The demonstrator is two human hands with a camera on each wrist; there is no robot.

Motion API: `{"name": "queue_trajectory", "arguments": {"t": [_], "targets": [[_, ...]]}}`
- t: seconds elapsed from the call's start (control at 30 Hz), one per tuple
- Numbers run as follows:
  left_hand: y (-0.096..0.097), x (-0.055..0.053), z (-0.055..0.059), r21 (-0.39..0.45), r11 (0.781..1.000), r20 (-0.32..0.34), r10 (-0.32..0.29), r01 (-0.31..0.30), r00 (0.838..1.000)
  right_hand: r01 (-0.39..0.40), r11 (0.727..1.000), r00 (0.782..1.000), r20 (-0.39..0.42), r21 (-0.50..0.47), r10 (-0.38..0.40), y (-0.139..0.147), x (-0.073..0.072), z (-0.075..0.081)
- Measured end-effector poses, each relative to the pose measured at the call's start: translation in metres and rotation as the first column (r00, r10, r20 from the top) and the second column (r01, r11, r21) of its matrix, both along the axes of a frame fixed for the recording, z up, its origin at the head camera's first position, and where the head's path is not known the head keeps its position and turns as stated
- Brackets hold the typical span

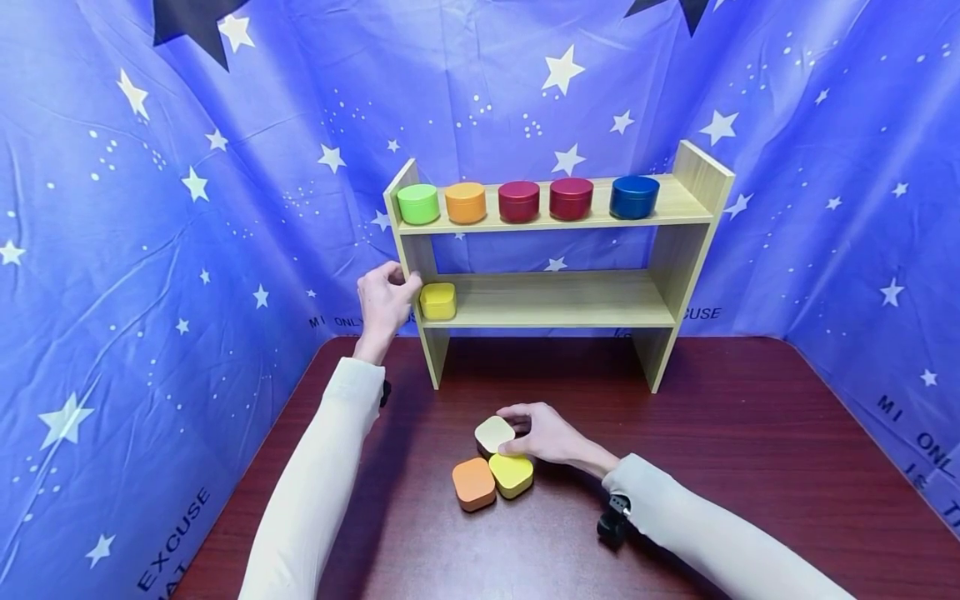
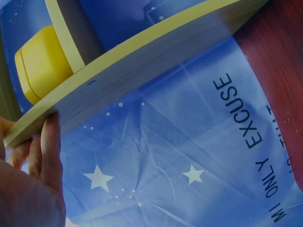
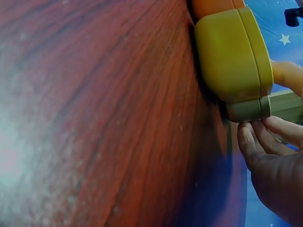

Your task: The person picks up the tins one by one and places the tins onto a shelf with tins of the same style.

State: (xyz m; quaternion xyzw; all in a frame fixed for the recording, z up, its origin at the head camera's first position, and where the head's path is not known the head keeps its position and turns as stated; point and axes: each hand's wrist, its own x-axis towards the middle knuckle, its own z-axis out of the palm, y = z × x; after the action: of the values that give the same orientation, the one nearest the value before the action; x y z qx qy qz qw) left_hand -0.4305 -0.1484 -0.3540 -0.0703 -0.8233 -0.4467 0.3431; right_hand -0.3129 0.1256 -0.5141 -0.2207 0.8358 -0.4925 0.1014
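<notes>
My left hand (image 1: 386,302) grips the left side panel of the wooden shelf (image 1: 555,300). In the left wrist view its fingers (image 2: 51,151) lie along the panel's outer face. A yellow square tin (image 1: 438,302) stands just inside that panel on the lower board. My right hand (image 1: 551,433) holds a cream square tin (image 1: 495,434) on the table, with the fingers at its far side and the thumb near its front. Against the cream tin sits another yellow tin (image 1: 512,475), with an orange square tin (image 1: 474,484) beside it. The right wrist view shows the cream tin partly hidden behind the yellow one.
Along the upper board stand round tins: green (image 1: 417,205), orange (image 1: 466,203), two dark red ones (image 1: 518,202) and a blue one (image 1: 634,198). The dark red-brown table (image 1: 750,467) is enclosed by a blue star-patterned cloth (image 1: 247,167).
</notes>
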Motion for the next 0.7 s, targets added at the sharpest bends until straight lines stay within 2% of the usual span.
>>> {"name": "queue_trajectory", "arguments": {"t": [0.23, 0.47, 0.63, 0.7], "targets": [[0.000, 0.001, 0.000, -0.006, 1.000, -0.005, -0.003, 0.003, 1.000, 0.058, 0.997, 0.998, -0.033, 0.054, -0.056, -0.009, 0.000, -0.001], [0.000, 0.001, 0.000, -0.003, 1.000, -0.005, 0.001, -0.001, 1.000, 0.210, 0.965, 0.974, -0.116, 0.159, -0.193, -0.023, 0.011, -0.001], [0.000, 0.001, 0.000, 0.003, 1.000, -0.014, -0.008, 0.008, 1.000, 0.235, 0.956, 0.963, -0.173, 0.176, -0.205, -0.031, 0.018, -0.001], [0.000, 0.001, 0.000, 0.006, 1.000, -0.013, -0.010, 0.010, 1.000, 0.234, 0.956, 0.957, -0.215, 0.177, -0.194, -0.032, 0.013, -0.012]]}}
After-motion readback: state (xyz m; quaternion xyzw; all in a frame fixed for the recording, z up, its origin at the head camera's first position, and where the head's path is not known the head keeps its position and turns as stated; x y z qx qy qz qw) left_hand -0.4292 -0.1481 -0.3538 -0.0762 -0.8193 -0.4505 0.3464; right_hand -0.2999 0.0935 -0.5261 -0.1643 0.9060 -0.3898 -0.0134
